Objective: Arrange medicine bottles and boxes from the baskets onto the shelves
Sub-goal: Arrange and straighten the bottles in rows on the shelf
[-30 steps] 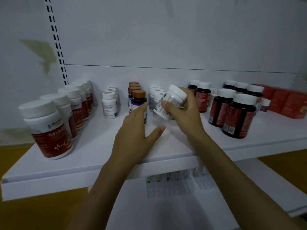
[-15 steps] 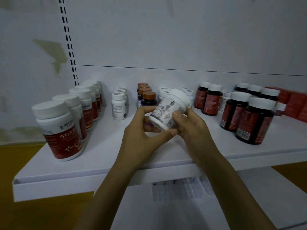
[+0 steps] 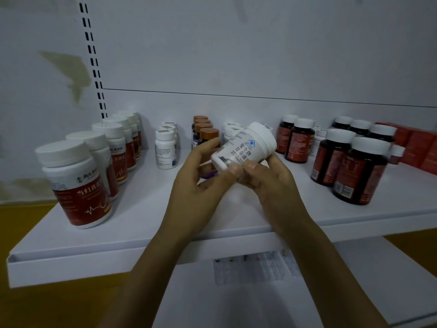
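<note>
White medicine bottle [image 3: 246,147], tilted cap-up to the right, is held above the shelf [image 3: 142,221]: my left hand [image 3: 196,183] curls round its base, my right hand [image 3: 269,183] pinches it from below, thumbs almost touching.

Dim, bluish light; soft focus throughout, wide-angle bending at the frame edges.

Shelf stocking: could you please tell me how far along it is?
Done: red-label bottles, dark bottles and red boxes stand on the shelf. In hand: the left hand and right hand hold a tilted white bottle above the shelf. Left: setting it down, likely by the white bottles behind it; the baskets are out of view, so the remainder is unknown.
</note>
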